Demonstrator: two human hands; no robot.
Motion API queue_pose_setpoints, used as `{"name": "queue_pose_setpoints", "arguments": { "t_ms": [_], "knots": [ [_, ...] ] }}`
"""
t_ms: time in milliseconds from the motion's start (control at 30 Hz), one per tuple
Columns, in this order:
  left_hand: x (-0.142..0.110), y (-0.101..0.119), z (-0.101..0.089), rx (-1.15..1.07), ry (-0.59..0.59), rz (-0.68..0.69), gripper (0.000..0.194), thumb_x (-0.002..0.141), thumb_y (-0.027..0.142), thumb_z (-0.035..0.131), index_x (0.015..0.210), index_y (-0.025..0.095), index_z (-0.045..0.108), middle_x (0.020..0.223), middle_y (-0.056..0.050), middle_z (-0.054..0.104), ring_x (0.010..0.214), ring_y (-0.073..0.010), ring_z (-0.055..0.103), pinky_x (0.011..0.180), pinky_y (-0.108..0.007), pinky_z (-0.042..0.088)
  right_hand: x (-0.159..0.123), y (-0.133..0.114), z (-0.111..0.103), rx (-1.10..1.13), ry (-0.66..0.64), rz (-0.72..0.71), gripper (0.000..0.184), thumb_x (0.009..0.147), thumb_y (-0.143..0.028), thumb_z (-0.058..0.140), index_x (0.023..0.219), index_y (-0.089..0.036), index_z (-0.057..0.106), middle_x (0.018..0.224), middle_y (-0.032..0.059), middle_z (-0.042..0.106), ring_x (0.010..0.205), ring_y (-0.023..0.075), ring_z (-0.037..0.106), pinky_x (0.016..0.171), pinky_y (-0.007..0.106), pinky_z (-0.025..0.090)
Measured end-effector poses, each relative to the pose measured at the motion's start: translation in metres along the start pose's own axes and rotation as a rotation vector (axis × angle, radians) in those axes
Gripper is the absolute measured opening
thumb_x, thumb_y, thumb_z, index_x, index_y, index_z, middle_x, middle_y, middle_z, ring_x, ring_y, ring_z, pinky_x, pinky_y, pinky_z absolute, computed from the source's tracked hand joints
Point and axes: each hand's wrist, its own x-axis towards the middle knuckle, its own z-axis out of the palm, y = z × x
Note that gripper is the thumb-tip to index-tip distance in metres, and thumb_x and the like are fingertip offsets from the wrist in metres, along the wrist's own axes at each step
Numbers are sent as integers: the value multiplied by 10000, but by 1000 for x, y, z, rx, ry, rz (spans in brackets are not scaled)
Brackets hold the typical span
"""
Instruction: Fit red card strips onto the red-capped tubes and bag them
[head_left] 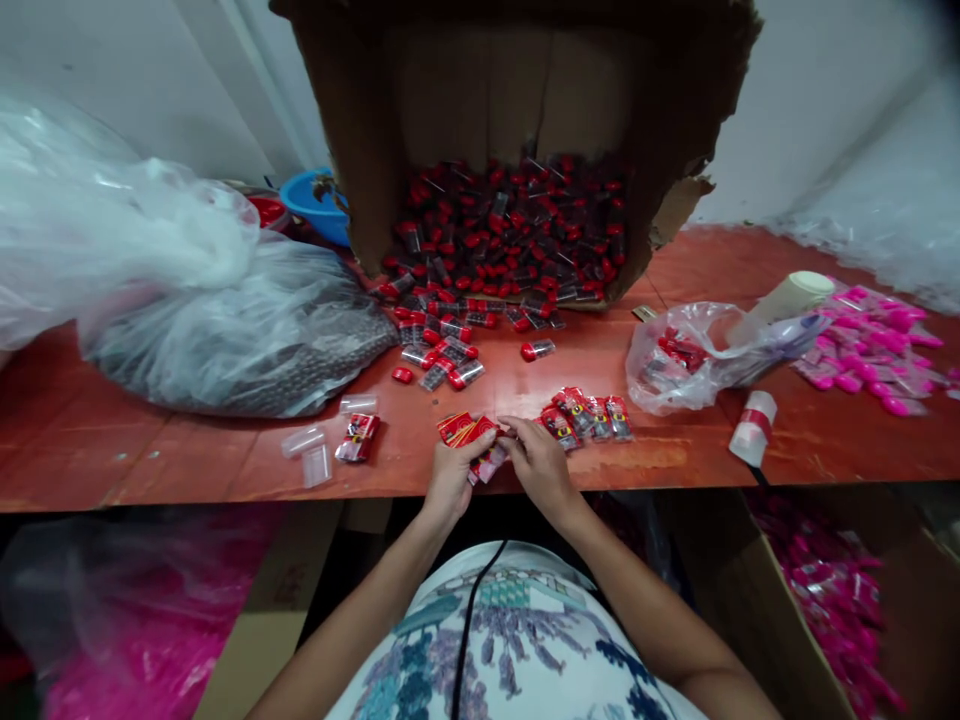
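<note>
My left hand (451,478) is closed round a small fan of red printed cards (480,432), its thumb lying across them. At the right edge of the fan, my right hand (537,458) pinches with thumb and fingers; exactly which card it grips is hidden. Just to the right lie several red printed packets (576,412) in an overlapping row. Left of my hands, a stack of red printed cards or packets (358,438) rests beside clear plastic tubes (316,464). Behind my hands are scattered clear tubes with red caps (454,352).
A torn cardboard box (682,205) on its side spills red-capped tubes onto the red table (217,460). A bag of dark pieces (300,330) stands left. To the right are a clear plastic bag (651,365), a white roll (752,432) and pink pieces (874,345).
</note>
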Motion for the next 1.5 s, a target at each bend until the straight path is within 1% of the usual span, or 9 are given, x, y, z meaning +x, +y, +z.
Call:
{"name": "queue_pose_setpoints", "arguments": {
  "t_ms": [233, 333, 500, 600, 700, 800, 967, 1233, 1500],
  "knots": [
    [6, 27, -26, -71, 130, 67, 336, 523, 102, 816, 836, 104, 694, 786, -54, 731, 697, -174, 680, 712, -291, 542, 38, -8, 24, -246, -170, -205, 279, 936, -248, 427, 1157, -210, 594, 1036, 73, 679, 930, 206, 598, 815, 310, 456],
    [11, 39, -36, -125, 198, 99, 285, 508, 71, 812, 763, 106, 690, 715, -33, 720, 638, -155, 669, 656, -264, 548, 64, -3, 38, -313, -243, -195, 277, 950, -266, 401, 1122, -203, 609, 1042, 70, 668, 935, 199, 580, 814, 291, 442],
    [19, 49, -49, -186, 222, 25, 154, 605, 88, 770, 731, 95, 682, 658, -41, 704, 551, -137, 651, 576, -233, 550, 104, 18, 58, -607, -281, -147, 391, 920, -122, 375, 1285, -180, 501, 1300, 126, 515, 1160, 251, 438, 955, 365, 344],
    [22, 49, -53, -247, 217, -37, 102, 661, 86, 735, 742, 104, 676, 651, -44, 702, 542, -136, 654, 596, -240, 562, 105, 20, 59, -673, -359, -143, 312, 915, -193, 431, 1194, -168, 569, 1173, 144, 569, 1091, 265, 465, 927, 379, 356],
    [22, 49, -55, -295, 224, -62, 86, 685, 72, 713, 749, 111, 669, 658, -42, 704, 546, -137, 657, 586, -236, 563, 85, 13, 50, -543, -326, -74, 288, 927, -248, 427, 1149, -164, 589, 1047, 135, 605, 985, 243, 523, 875, 362, 398],
    [24, 46, -54, -315, 219, -67, 76, 703, 61, 693, 763, 104, 672, 685, -49, 713, 569, -137, 663, 582, -230, 561, 55, 3, 39, -144, -193, 35, 299, 944, -311, 391, 1141, -197, 585, 1025, 85, 628, 924, 199, 572, 813, 313, 455],
    [26, 38, -41, -289, 221, -87, 93, 693, 58, 698, 775, 97, 677, 700, -54, 714, 566, -139, 657, 583, -245, 560, 19, -11, 28, 371, -142, 260, 353, 882, -433, 481, 1136, -221, 604, 976, 46, 647, 713, 156, 595, 522, 234, 503],
    [23, 32, -25, -245, 220, -6, 122, 642, 53, 734, 738, 94, 669, 679, -41, 698, 580, -133, 650, 627, -252, 553, 6, -18, 17, 456, -49, 285, 314, 854, -398, 531, 1076, -211, 650, 927, 47, 645, 704, 148, 585, 502, 212, 500],
    [20, 34, -22, -230, 233, 5, 157, 617, 66, 753, 738, 112, 665, 677, -33, 703, 581, -138, 652, 615, -251, 549, 1, -12, 17, 472, -106, 344, 350, 838, -412, 534, 1086, -198, 657, 886, 40, 649, 670, 137, 573, 457, 201, 502]
  ]
}}
